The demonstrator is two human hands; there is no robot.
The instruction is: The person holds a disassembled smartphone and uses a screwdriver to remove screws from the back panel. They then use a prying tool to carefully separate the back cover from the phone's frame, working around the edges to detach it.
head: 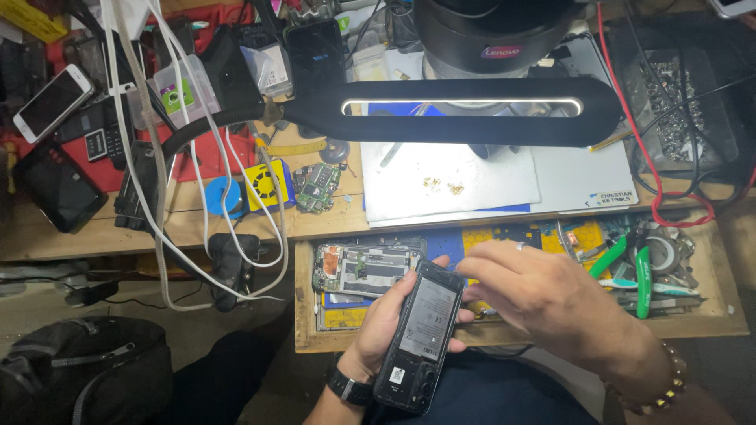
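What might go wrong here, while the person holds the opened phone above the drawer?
The left hand holds the opened phone only by its edges, over the lap; it may slip while the right hand works at its top. The small gold parts lie loose on the white cloth and could scatter. The white cables hanging off the bench could snag.

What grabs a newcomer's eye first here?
The opened phone at centre bottom, back cover off and battery showing, held in the left hand while the right hand works at its top edge. Next, the black lamp bar with its glowing slit, stretched across the cluttered workbench above the open drawer of tools.
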